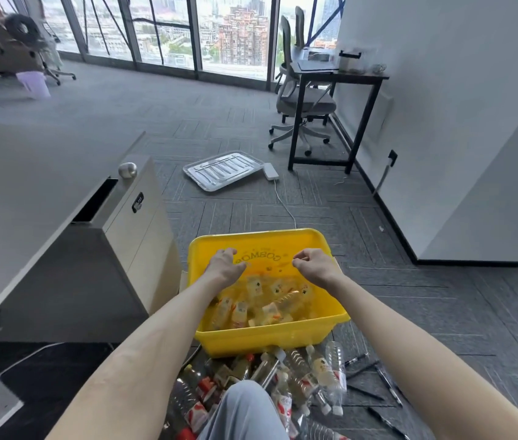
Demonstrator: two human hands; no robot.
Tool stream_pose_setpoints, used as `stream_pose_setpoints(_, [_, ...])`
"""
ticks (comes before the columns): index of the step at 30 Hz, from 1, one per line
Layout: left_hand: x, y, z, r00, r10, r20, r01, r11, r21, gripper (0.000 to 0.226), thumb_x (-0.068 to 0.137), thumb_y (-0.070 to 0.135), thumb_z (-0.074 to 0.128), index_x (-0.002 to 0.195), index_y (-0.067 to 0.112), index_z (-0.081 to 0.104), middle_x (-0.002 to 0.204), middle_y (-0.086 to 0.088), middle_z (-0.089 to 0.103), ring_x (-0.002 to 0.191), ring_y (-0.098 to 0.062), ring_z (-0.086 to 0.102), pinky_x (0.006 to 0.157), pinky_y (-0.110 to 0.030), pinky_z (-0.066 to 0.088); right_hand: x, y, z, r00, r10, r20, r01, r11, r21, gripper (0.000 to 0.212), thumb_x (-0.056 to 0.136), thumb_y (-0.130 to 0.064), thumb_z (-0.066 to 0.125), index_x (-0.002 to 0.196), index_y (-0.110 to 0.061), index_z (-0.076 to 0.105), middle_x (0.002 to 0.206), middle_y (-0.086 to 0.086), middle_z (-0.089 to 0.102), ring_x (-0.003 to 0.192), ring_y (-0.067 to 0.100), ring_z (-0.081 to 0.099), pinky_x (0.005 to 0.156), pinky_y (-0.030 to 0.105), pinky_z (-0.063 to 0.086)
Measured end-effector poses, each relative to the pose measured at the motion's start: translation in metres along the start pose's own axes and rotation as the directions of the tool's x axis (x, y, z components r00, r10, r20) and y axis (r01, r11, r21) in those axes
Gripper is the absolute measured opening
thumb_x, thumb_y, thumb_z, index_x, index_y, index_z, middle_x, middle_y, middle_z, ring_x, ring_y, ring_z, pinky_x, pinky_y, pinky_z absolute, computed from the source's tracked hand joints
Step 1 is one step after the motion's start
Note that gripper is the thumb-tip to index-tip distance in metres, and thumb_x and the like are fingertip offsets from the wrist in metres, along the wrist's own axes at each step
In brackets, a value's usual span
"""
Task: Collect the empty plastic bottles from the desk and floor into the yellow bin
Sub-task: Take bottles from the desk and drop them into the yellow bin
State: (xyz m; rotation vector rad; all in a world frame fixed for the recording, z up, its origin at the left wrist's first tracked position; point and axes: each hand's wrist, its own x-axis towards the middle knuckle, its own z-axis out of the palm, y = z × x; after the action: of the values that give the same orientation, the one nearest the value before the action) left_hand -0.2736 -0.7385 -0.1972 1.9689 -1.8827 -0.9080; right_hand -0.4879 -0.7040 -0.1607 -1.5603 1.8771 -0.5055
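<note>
Fingers point(226, 252) of left hand point(224, 265) and right hand point(316, 265) hang loosely curled, empty, above yellow bin point(267, 341) containing bottles point(262, 308).

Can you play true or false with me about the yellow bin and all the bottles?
1. The yellow bin has bottles inside. True.
2. Each hand is holding a bottle. False: the left hand and the right hand hover over the bin and hold nothing.
3. Loose bottles lie on the carpet beside the bin. True.
4. The silver tray is on the desk. False: the silver tray lies on the floor beyond the bin.
</note>
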Motion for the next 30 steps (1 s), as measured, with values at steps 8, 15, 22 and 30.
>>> stream_pose_setpoints(8, [-0.032, -0.018, -0.05, 1.0, 0.004, -0.024, 0.0, 0.985, 0.17, 0.052, 0.098, 0.032, 0.05, 0.146, 0.015, 0.038, 0.151, -0.011, 0.035, 0.137, -0.03, 0.035, 0.11, -0.042, 0.035, -0.02, -0.049, 0.011, 0.991, -0.131, 0.014, 0.131, 0.991, 0.009, 0.032, 0.095, -0.023, 0.055, 0.121, -0.008, 0.065, 0.12, 0.012, 0.067, 0.109, 0.025, 0.062, 0.089, 0.034, 0.05])
stream_pose_setpoints(15, [-0.093, -0.033, -0.108, 0.992, 0.001, -0.126, 0.031, 0.968, 0.248, 0.049, 0.096, 0.034, 0.047, 0.142, 0.018, 0.042, 0.145, -0.009, 0.041, 0.127, -0.027, 0.046, 0.101, -0.042, 0.043, -0.055, -0.104, 0.029, 0.957, -0.287, 0.033, 0.289, 0.955, -0.066, 0.033, 0.094, -0.025, 0.055, 0.122, -0.009, 0.064, 0.12, 0.01, 0.067, 0.106, 0.024, 0.062, 0.082, 0.03, 0.049])
stream_pose_setpoints(22, [-0.176, -0.064, -0.164, 0.958, 0.034, -0.284, 0.052, 0.955, 0.292, 0.043, 0.096, 0.029, 0.046, 0.138, 0.018, 0.048, 0.143, -0.009, 0.043, 0.128, -0.027, 0.045, 0.101, -0.039, 0.04, -0.107, -0.172, 0.062, 0.87, -0.492, 0.041, 0.493, 0.863, -0.11, 0.04, 0.092, -0.022, 0.056, 0.129, -0.01, 0.059, 0.127, 0.01, 0.064, 0.114, 0.028, 0.06, 0.095, 0.039, 0.049])
stream_pose_setpoints(30, [-0.284, -0.12, -0.222, 0.855, 0.059, -0.515, 0.094, 0.959, 0.266, 0.029, 0.091, 0.024, 0.049, 0.112, 0.02, 0.068, 0.125, -0.003, 0.061, 0.117, -0.025, 0.057, 0.097, -0.033, 0.046, -0.172, -0.262, 0.118, 0.727, -0.682, 0.083, 0.687, 0.722, -0.087, 0.035, 0.088, -0.02, 0.055, 0.122, -0.012, 0.063, 0.123, 0.01, 0.066, 0.115, 0.029, 0.061, 0.092, 0.035, 0.048])
